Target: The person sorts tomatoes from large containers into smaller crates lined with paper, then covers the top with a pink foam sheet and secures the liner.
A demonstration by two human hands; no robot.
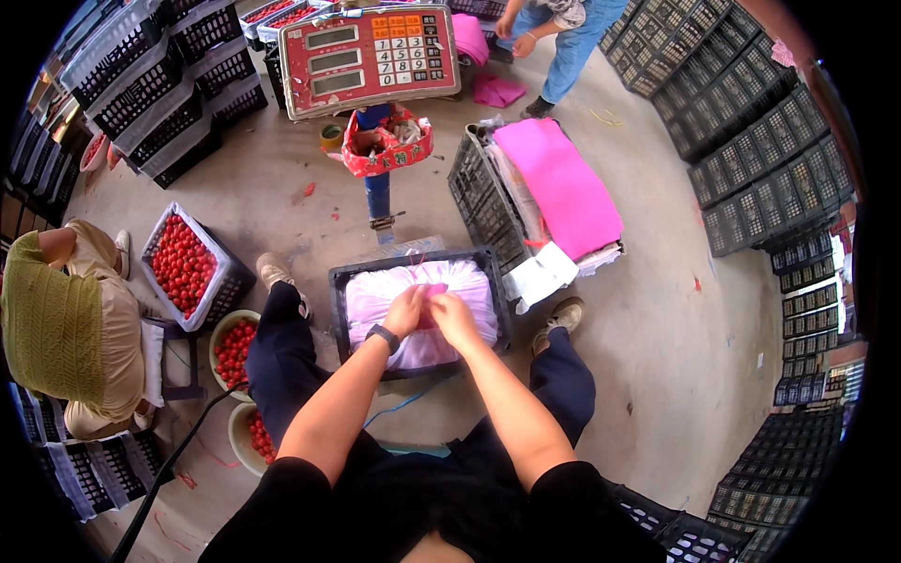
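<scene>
Head: grips (405,312) (454,318) closed on pink film (433,294)

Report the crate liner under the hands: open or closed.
Closed: the pale pink liner spans the crate, hiding any contents; its folds gather where the left hand and right hand meet.

An upright black crate (339,310) holds pale pink wrapping (374,298), pulled into creases across its top, bunched near the middle

Pretty boxed in around the bundle crate (503,305): scale post (377,195) behind, loose papers (542,275) at its far-right corner, left leg (284,342) close on its left. Skinny gap on its right before the right shoe (562,317) tho.
</scene>
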